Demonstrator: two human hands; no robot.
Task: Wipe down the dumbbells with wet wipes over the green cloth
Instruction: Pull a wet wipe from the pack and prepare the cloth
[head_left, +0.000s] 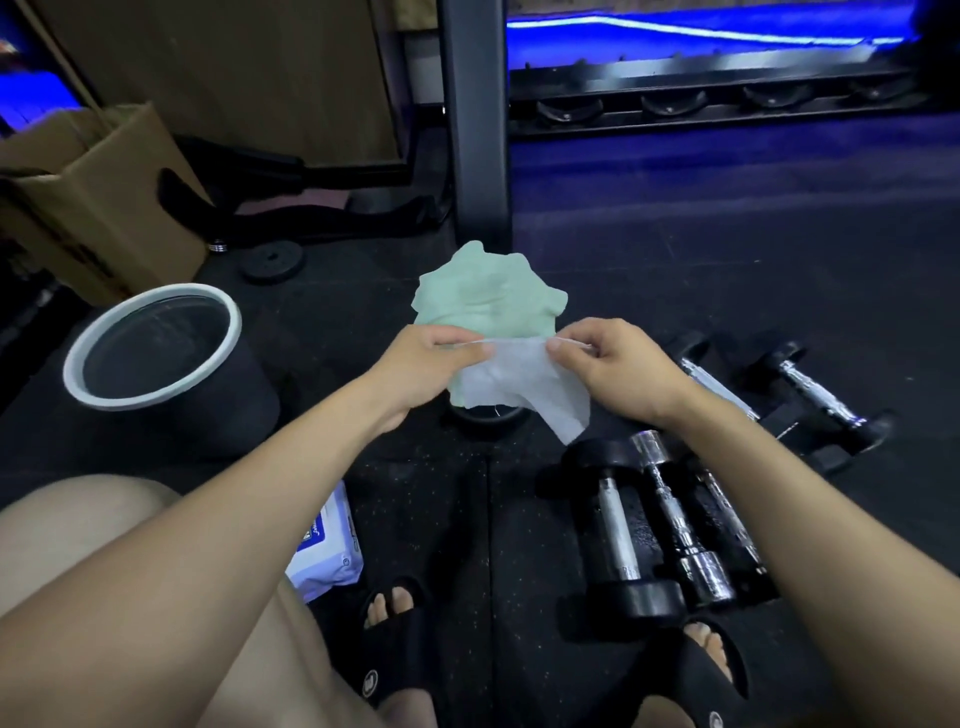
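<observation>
Spreading a wet wipe (524, 384) between both hands, at the centre of the view. Left hand (426, 358) with thumb and fingers pinched on the wipe's upper left edge; right hand (618, 364) pinched the same way on the upper right edge, rest of the sheet hanging loose below toward 5 o'clock. Green cloth (488, 296) crumpled on the floor (779, 270) just behind the wipe, at 12 o'clock from the hands, with a dark round shape peeking out under its near edge (possibly a dumbbell head, too hidden to tell). Nearer group of dumbbells (660, 525) lying on the floor at 5 o'clock, chrome handles side by side; a second pair (795, 384) at 3 o'clock, apart from the cloth. Pack of wipes (327, 545) at 7 o'clock by the knee; white-rimmed bin (156, 348) at 9 o'clock.

Judged as the preparation step: wipe being opened out, no wiping of a dumbbell yet under way. Next move likely calls for freeing one hand, lifting a dumbbell over the cloth, then wrapping the opened wipe round handle and heads.
</observation>
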